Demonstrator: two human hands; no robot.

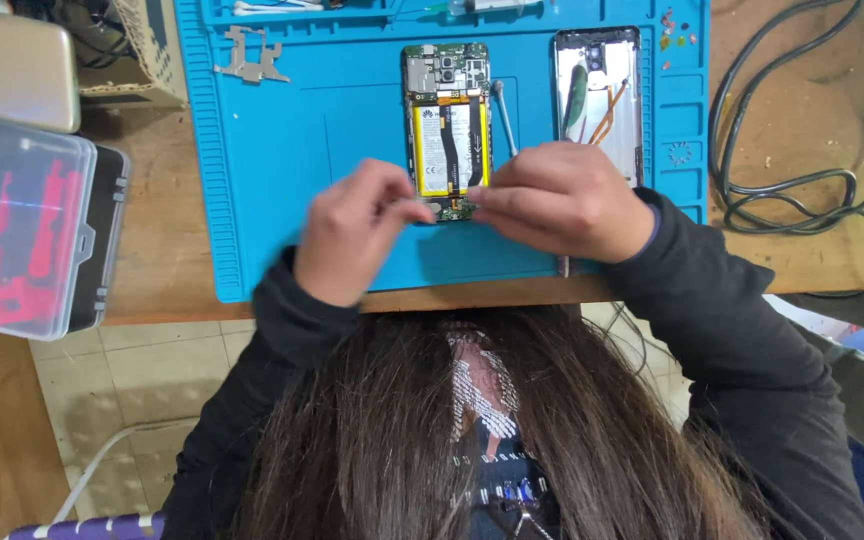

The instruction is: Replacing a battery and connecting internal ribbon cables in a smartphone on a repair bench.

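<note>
Both hands (pixel 457 215) pinching opened phone (pixel 447 125) bottom edge.

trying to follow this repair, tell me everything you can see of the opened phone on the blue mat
The opened phone lies flat, back cover off, upright in the frame on the blue mat. A green circuit board with camera modules sits at its top, a large battery with yellow edges fills the middle, and a dark flex strip runs down it. Its lower end is worked on by the left hand and right hand, whose fingers meet there. A slim metal tool lies along its right side.
</note>
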